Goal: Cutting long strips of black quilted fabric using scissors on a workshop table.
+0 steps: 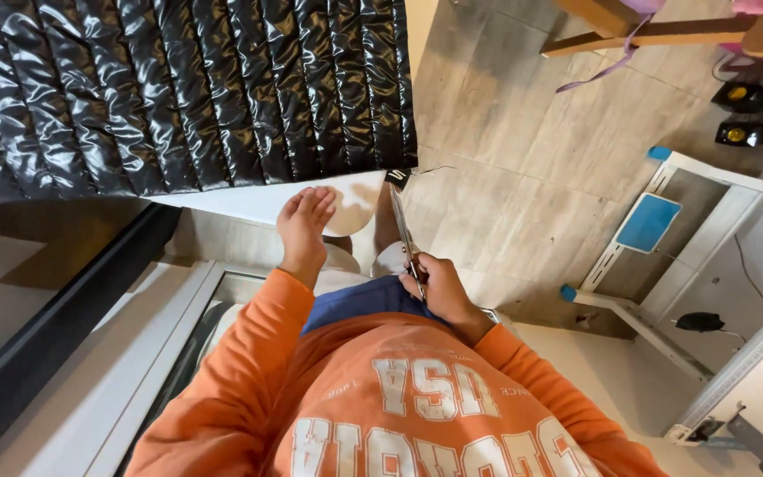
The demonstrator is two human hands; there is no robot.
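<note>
The fingers of the left hand (305, 225) are spread flat on a white sheet (311, 199) that lies under a black quilted jacket (178, 88). The right hand (441, 287) is closed around the handles of scissors (404, 231), blades pointing far toward the sheet's right edge. The sheet is best kept pressed flat, and the blades kept clear of the jacket. A tiled floor (523, 159) lies to the right.

A quilted jacket (178, 88) lies on the board (267, 201), left of the scissors (404, 234).
</note>
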